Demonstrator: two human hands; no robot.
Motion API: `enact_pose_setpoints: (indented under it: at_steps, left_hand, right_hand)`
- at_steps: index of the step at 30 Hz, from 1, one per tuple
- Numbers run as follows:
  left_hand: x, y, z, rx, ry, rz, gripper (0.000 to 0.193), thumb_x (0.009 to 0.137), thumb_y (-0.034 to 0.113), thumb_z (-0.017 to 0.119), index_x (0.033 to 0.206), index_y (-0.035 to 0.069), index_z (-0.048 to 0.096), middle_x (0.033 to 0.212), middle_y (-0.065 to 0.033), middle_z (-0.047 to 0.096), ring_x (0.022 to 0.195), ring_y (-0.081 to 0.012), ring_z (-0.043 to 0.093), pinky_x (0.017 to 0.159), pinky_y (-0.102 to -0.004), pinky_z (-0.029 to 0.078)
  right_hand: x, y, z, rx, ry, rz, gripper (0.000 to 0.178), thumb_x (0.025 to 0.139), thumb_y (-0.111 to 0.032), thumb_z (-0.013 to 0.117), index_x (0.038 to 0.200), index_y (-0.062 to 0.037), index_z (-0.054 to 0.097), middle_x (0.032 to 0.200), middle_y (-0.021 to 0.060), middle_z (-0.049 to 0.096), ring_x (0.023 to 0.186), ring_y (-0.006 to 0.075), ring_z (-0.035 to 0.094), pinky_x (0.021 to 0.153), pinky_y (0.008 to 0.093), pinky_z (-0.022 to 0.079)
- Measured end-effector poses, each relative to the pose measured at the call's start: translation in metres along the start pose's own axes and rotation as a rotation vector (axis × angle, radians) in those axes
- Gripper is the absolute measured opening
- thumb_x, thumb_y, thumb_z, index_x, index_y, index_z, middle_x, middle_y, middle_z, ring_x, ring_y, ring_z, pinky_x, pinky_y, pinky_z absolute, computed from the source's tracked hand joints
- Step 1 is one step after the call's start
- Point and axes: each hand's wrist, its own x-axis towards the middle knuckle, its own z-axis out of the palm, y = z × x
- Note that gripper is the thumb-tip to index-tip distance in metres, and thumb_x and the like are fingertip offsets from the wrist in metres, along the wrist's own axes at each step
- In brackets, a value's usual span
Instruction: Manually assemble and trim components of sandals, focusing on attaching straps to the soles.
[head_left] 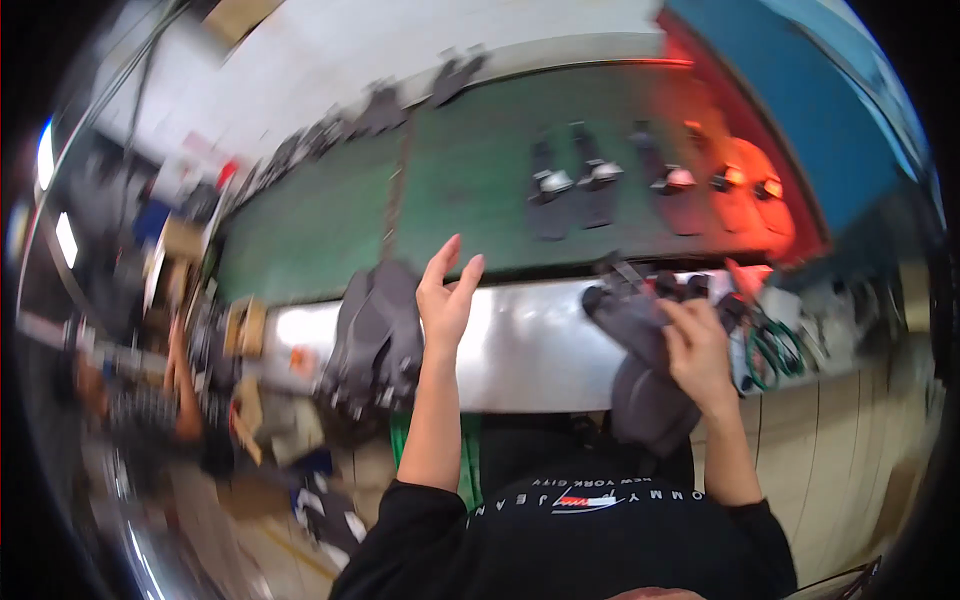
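Observation:
My left hand (447, 300) is raised over the metal work surface, thumb and fingers apart, with nothing in it. My right hand (697, 350) is curled at the edge of a dark grey sandal (635, 330); blur hides part of the grip. Beneath it, more dark soles (645, 405) overhang the front edge of the surface. Several straps and rounded dark parts crowd beyond the right fingers. Left of my left hand lies a pile of dark grey sandals (375, 325), soles up.
The metal surface (540, 345) borders a green conveyor belt (480, 170). Sandals with pale pieces at their straps (590, 180) sit on it, the rightmost lit orange beside a blue machine housing (850, 110). Green cords (775, 350) hang at right. Another person (150, 410) is at far left.

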Motion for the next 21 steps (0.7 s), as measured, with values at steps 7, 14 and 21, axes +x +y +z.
enact_pose_setpoints:
  at_steps: [7,14,21]
  left_hand:
    - [0.111,-0.102,0.135,0.430,-0.282,0.091,0.065,0.088,0.042,0.059,0.139,0.007,0.040,0.131,-0.0223,0.051,0.119,-0.0358,0.051,0.099,-0.0384,0.038]
    - [0.121,-0.095,0.199,0.565,-0.173,0.411,0.040,0.083,0.028,0.069,0.113,0.002,0.062,0.109,-0.0172,0.056,0.088,-0.0316,0.059,0.079,-0.0398,0.047]
    - [0.121,-0.039,0.112,-0.163,0.070,0.254,0.032,0.084,0.009,0.068,0.113,-0.003,0.061,0.110,-0.0110,0.063,0.096,-0.0189,0.059,0.085,-0.0304,0.047]
  right_hand:
    - [-0.001,0.043,0.021,-0.122,-0.067,-0.086,0.013,0.076,-0.012,0.058,0.089,-0.0077,0.058,0.088,0.0101,0.059,0.085,0.0300,0.058,0.074,0.0422,0.048]
    - [-0.011,0.053,0.028,-0.261,0.031,-0.047,0.007,0.075,-0.011,0.060,0.082,-0.0087,0.059,0.082,0.0048,0.054,0.086,0.0237,0.053,0.075,0.0359,0.044]
    - [-0.012,0.018,0.007,-0.042,0.264,-0.127,0.012,0.074,-0.014,0.067,0.083,-0.0066,0.064,0.087,0.0068,0.058,0.088,0.0252,0.053,0.081,0.0381,0.041]
